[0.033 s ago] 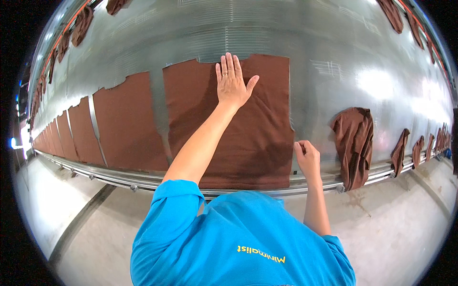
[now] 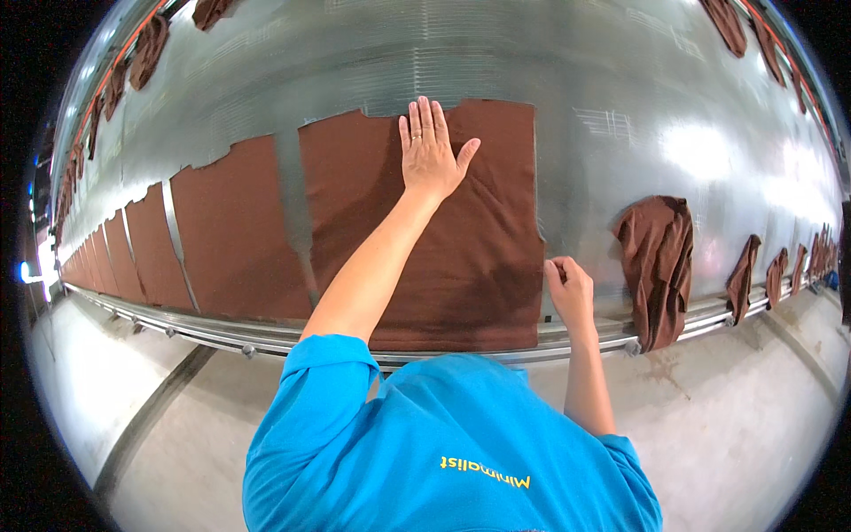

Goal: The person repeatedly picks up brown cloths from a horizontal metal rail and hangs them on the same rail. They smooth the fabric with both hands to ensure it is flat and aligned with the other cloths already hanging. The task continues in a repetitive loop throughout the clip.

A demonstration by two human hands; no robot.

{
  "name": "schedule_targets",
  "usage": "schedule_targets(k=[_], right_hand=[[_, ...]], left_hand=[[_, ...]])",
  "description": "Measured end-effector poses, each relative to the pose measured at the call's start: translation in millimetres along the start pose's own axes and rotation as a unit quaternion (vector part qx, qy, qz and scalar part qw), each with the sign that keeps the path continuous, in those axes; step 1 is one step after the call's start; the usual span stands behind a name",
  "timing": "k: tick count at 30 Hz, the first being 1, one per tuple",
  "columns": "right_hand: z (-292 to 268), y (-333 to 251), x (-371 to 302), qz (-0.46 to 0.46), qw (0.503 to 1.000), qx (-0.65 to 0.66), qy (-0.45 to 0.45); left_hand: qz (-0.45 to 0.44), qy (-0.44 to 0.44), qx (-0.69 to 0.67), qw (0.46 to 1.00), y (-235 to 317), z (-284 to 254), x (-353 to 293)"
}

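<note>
A brown fabric panel [image 2: 417, 239] lies on the metal table in front of me, with a cut-out along its far edge. My left hand [image 2: 431, 151] rests flat on it near that far edge, fingers stretched and thumb apart. Soft creases run through the cloth to the right of my left arm. Beside the panel's right edge, close to the table's near side, my right hand [image 2: 570, 288] is closed with the fingers curled in. Whatever its fingers may hold is hidden.
Several flat brown panels [image 2: 235, 230] line the table [image 2: 585, 177] to the left. A crumpled brown piece [image 2: 658, 266] hangs over the near metal rail [image 2: 239, 336] at right, with smaller pieces [image 2: 743, 277] beyond. More brown pieces [image 2: 149, 51] lie along the far edge.
</note>
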State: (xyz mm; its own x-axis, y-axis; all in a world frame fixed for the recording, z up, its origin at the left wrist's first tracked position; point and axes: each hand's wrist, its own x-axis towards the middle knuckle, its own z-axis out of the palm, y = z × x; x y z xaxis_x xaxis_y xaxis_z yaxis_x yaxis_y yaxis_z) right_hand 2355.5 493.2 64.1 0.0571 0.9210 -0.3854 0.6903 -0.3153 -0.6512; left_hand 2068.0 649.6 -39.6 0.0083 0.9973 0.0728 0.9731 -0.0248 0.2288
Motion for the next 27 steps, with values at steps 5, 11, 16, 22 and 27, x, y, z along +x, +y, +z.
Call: schedule_targets(k=[5, 11, 16, 22, 27], right_hand=[[14, -6, 24, -0.022, 0.998, 0.002, 0.052], [32, -8, 41, 0.005, 0.996, -0.069, 0.062], [47, -17, 58, -0.011, 0.994, -0.036, 0.105], [42, -31, 83, 0.027, 0.996, -0.048, 0.065], [26, -41, 76, -0.07, 0.992, -0.01, 0.103]], left_hand=[[0.025, 0.006, -0.018, 1.0, 17, 3, 15], [0.055, 0.005, -0.006, 0.998, 27, 8, 22], [0.1, 0.002, -0.035, 0.994, 20, 4, 18], [0.136, -0.04, -0.038, 0.989, 7, -10, -8], [0.125, -0.007, -0.05, 0.991, 12, -6, -26]])
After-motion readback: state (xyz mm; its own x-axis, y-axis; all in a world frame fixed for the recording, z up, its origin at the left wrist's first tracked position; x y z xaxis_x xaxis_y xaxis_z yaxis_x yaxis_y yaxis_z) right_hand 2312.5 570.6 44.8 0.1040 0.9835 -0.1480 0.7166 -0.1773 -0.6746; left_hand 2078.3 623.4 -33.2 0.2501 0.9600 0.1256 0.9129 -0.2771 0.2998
